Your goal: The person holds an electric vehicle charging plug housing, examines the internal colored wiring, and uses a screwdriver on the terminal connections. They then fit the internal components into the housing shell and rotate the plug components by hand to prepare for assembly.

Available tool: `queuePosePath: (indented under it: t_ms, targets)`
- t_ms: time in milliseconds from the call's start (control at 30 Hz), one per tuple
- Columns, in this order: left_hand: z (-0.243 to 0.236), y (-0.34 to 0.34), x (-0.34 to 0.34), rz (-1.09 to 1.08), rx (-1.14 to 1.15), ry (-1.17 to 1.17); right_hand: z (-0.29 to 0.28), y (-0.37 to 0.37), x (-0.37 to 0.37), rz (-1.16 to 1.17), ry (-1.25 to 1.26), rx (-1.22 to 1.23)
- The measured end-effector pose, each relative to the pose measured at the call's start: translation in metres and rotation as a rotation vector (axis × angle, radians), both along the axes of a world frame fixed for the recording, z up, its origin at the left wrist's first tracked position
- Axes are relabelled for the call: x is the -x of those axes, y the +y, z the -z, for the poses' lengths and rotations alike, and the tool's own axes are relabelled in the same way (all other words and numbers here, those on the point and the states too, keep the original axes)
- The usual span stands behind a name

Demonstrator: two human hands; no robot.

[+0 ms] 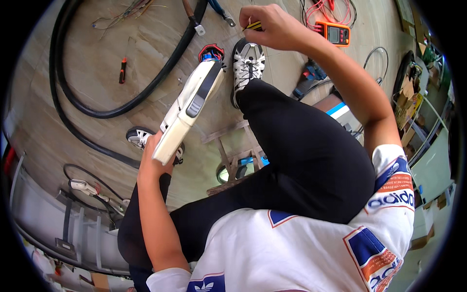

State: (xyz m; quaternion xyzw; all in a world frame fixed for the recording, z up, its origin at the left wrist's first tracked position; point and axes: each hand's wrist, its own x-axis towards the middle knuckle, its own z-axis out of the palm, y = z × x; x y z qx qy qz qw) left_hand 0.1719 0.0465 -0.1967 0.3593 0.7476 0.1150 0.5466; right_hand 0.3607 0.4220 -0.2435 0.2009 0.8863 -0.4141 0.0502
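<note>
My left hand (153,155) is closed around the lower end of a cream-white charging gun (182,114) with a grey latch button. The gun tilts up and away from me. Its far end has a red rim (212,51) with several coloured wires showing inside. Off to the right, beyond my right shoe (247,63), my right hand (270,27) is closed on a yellow-and-black handle (254,26), which looks like a screwdriver's. Its tip cannot be made out. The two hands are well apart.
Thick black cable (56,82) loops over the tiled floor at left, near a red-and-black screwdriver (122,70) and loose thin wires (129,14). Cable lugs (200,30) lie beyond the gun. At right are an orange multimeter (335,34) and a blue-and-black power tool (311,75). A wooden stool (226,153) stands below me.
</note>
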Motion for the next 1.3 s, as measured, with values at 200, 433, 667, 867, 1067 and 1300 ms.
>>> queuePosePath:
  t_ms: [200, 433, 667, 867, 1067, 1300]
  targets:
    - [-0.015, 0.019, -0.001, -0.09, 0.024, -0.007, 0.029, -0.026, -0.012, 0.174, 0.149, 0.105]
    - [-0.008, 0.016, -0.002, 0.027, 0.006, -0.036, 0.051, -0.036, -0.017, 0.23, 0.139, 0.124]
    - [-0.01, 0.019, -0.003, 0.053, 0.039, -0.029, 0.064, -0.045, -0.025, 0.209, 0.185, 0.086]
    - [-0.006, 0.012, -0.001, 0.061, 0.058, -0.018, 0.057, -0.047, -0.023, 0.216, 0.127, 0.134]
    - [-0.007, 0.015, -0.001, 0.063, 0.052, -0.043, 0.055, -0.043, -0.01, 0.113, -0.002, 0.097]
    - [-0.004, 0.008, -0.001, 0.061, 0.048, -0.054, 0.064, -0.063, -0.008, 0.21, -0.067, 0.282]
